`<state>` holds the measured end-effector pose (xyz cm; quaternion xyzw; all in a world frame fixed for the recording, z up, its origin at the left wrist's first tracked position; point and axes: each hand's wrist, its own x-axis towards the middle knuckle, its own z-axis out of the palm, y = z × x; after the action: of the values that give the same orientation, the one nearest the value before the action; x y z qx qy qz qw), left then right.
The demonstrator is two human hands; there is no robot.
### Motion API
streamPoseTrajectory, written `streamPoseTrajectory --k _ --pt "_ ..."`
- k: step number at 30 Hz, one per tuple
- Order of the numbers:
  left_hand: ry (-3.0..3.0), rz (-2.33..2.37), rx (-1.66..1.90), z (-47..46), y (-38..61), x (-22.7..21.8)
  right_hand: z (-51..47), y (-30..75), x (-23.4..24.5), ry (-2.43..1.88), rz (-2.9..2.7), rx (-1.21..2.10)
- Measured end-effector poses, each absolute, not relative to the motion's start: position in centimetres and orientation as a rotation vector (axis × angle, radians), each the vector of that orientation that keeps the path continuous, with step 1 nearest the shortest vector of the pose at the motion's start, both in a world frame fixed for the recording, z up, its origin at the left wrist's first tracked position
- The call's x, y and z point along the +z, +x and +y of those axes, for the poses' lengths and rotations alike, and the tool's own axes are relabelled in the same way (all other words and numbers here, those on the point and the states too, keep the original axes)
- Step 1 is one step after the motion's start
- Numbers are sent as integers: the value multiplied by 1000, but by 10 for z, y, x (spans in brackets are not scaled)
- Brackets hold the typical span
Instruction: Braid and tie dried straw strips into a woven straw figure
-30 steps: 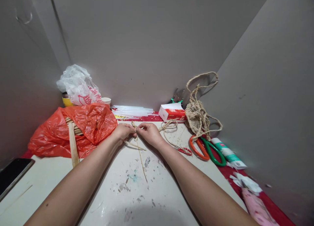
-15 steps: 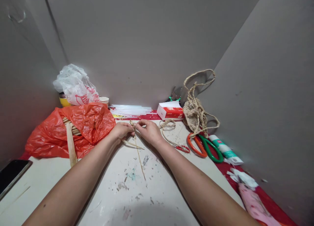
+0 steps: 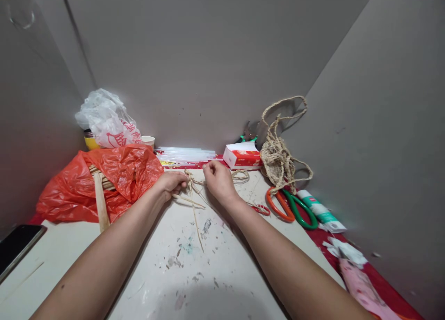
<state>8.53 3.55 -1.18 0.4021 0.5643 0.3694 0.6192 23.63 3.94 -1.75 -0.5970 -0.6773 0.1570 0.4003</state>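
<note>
My left hand (image 3: 172, 182) is closed on thin crossed bamboo sticks (image 3: 193, 208) that lie on the white board (image 3: 181, 269). A thin tan twine (image 3: 195, 181) is wound around the sticks where they cross. My right hand (image 3: 217, 182) is closed in a pinch on this twine and holds it stretched to the right of the crossing. The twine runs on behind my right hand to a small loose coil (image 3: 239, 175).
A red plastic bag (image 3: 104, 183) with bamboo strips lies at the left, a white bag (image 3: 106, 120) behind it. Clear sticks (image 3: 186, 155), a red-white box (image 3: 243, 156), a rope bundle (image 3: 278, 160), orange and green scissors (image 3: 292, 208), a glue tube (image 3: 320, 211), a phone (image 3: 17, 246) surround the board.
My right hand has moved to the right, away from the left hand, pulling the twine taut. The left hand stays on the sticks.
</note>
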Motion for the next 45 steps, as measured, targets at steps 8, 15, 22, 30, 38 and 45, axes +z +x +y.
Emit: streamPoseTrajectory --k 8,15,22,30,38,45 --pt "890 1262 862 36 84 -11 23 226 -24 -1507 -1842 1000" --pt "881 1279 864 35 85 -11 24 229 -19 -1392 -1556 1445" --pt "860 1287 858 34 86 -9 27 250 -6 -1341 -1661 1649" --pt "824 1255 855 35 84 -8 29 249 -7 -1187 -1486 1293" --pt "824 1240 840 36 85 -9 29 242 -10 -1134 -1223 1438" --pt "818 1224 831 37 84 -10 29 241 -9 -1189 -1189 1258"
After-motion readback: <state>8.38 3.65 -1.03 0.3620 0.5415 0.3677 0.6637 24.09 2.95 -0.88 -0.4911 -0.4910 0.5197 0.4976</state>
